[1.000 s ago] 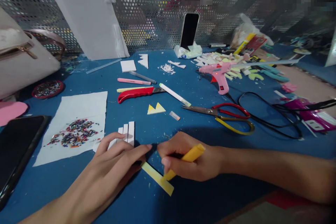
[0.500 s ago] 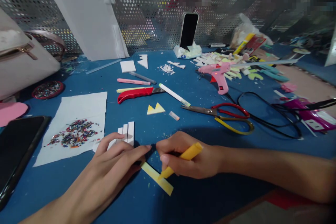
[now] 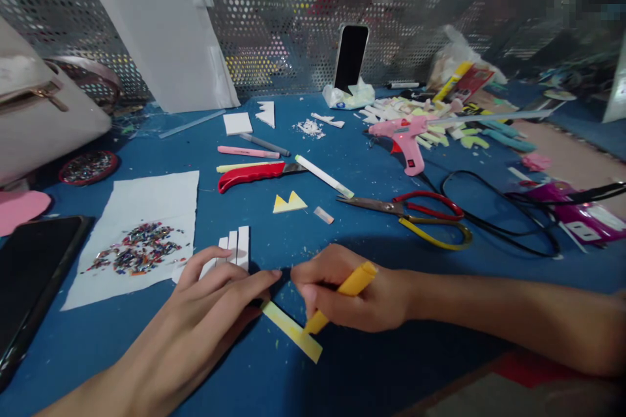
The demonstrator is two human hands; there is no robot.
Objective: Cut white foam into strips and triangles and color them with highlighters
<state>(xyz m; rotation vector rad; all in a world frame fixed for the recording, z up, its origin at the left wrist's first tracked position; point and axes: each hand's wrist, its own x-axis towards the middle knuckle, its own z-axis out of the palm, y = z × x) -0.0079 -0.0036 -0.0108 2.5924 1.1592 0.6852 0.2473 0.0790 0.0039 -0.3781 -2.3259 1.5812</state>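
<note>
"Where did the yellow strip (image 3: 283, 322) lie?"

"On the blue table (image 3: 244, 374), at six o'clock from the middle of the view. It slanted, one end toward half past ten, the other toward half past four."

"And the left hand (image 3: 210, 313)?"

"At about nine o'clock from the strip, back upward, fingers stretched out and slightly apart. They covered the strip's upper end. I saw nothing wrapped in them, though how firmly they pressed I couldn't tell."

"What did the right hand (image 3: 355, 293) have?"

"It sat at two o'clock from the strip, curled snugly round a yellow marker (image 3: 359, 279). The tip met the strip near its lower end."

"What else was around, taking the strip as the centre?"

"White strips (image 3: 238, 251) stood side by side at eleven, partly hidden behind the left fingers. A yellow zigzag piece (image 3: 289, 208) lay at twelve, and beyond it, a little toward eleven, a red-handled knife (image 3: 252, 174). Scissors (image 3: 398, 206) rested at one with their handles spread, and a pink glue gun (image 3: 405, 133) farther out that way. At ten was white paper (image 3: 161, 199), bearing a heap of shiny coloured bits (image 3: 147, 251)."
</note>
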